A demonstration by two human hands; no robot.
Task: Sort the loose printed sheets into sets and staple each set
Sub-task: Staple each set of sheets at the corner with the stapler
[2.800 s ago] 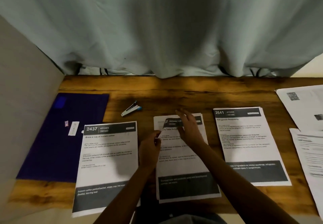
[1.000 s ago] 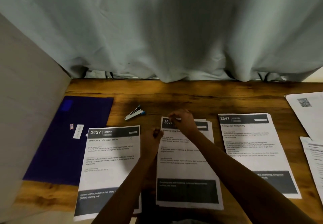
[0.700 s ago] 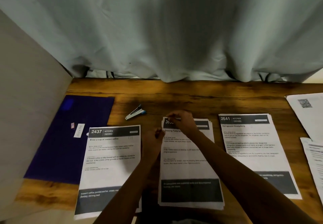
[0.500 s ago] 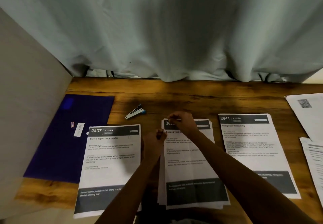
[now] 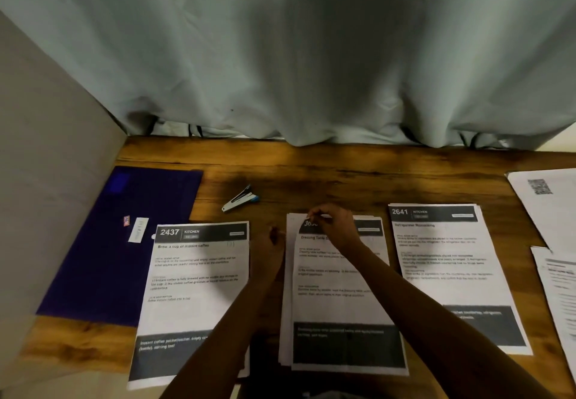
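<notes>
Here, right hand (image 5: pixel 333 227) pinches a top corner of the stack (image 5: pixel 339 308), left hand (image 5: pixel 268 244) curled beside it, hold unclear; loose sheets (image 5: pixel 285 336) beneath that pinch may skew.

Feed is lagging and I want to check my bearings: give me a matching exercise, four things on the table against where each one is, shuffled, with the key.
Things
1. stapler
2. purple folder
3. 2641 sheet
4. middle stack

Places
A. top corner pinched by the right hand
B. far left, beside the wall
C. on bare wood beyond the 2437 sheet
D. between another pile and the loose papers at the right edge

Pairs: 1-C, 2-B, 3-D, 4-A
</notes>
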